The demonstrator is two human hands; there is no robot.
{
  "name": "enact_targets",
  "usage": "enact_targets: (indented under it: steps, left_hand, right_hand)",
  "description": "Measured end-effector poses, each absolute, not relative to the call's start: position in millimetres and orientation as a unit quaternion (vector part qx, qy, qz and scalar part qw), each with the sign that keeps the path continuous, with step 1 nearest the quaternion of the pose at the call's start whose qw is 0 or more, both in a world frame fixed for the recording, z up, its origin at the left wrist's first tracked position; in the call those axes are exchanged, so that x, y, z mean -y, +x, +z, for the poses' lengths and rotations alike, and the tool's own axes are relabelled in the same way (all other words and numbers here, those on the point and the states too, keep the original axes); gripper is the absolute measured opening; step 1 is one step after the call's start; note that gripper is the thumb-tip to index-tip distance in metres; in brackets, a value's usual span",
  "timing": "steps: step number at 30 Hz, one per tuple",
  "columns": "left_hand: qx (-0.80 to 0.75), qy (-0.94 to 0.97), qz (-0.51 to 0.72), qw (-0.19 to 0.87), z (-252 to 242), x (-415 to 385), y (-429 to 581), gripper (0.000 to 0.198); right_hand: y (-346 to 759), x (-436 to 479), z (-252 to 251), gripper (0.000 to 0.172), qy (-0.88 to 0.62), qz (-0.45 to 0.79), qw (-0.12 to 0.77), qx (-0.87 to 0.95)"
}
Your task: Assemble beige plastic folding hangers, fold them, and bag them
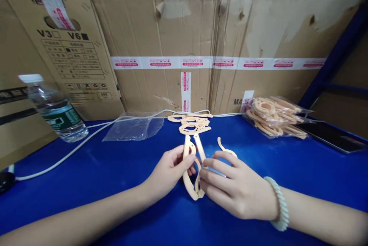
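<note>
A beige plastic folding hanger (188, 182) is held upright above the blue table, its two arms folded close together. My left hand (169, 165) pinches its left arm between thumb and fingers. On the other side, my right hand (234, 184) has its fingers closed round the right arm; the fingertips are partly hidden behind it. Just beyond my right hand lies a loose beige hook piece (220, 144), partly covered by the fingers. Farther back, several beige hangers (195, 126) lie in a small pile.
Clear bags of hangers (271, 117) are stacked at the back right beside a dark phone (330, 136). A clear plastic bag (133, 128) lies back left, near a white cable (69, 158) and a water bottle (61, 119). Cardboard boxes (161, 89) wall off the table's (138, 219) rear.
</note>
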State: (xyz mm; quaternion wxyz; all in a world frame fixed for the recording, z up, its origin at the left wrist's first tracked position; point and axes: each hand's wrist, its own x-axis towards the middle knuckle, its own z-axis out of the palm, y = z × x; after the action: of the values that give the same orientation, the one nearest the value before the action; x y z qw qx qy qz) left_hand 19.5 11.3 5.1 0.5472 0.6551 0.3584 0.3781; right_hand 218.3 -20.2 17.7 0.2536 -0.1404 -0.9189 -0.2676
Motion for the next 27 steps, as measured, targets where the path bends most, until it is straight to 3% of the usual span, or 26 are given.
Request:
enact_targets:
  steps: [5,10,21,24,27]
  left_hand:
    - [-0.387,0.684,0.374,0.492,6,-6,21,0.038]
    - [-0.400,0.672,0.398,0.480,9,0,22,0.034]
    - [-0.414,0.575,0.420,0.567,3,-8,23,0.042]
    - [-0.422,0.540,0.426,0.591,2,-12,23,0.042]
    - [-0.407,0.545,0.418,0.603,4,-12,23,0.041]
  right_hand:
    - [221,16,17,0.027,-0.191,-0.292,0.205,0.914]
    - [222,16,19,0.029,-0.259,-0.234,0.137,0.927]
    - [226,16,27,0.029,-0.176,-0.308,0.224,0.908]
    - [238,11,39,0.017,-0.207,-0.228,0.275,0.911]
    - [255,-4,48,0.024,-0.257,-0.085,0.284,0.920]
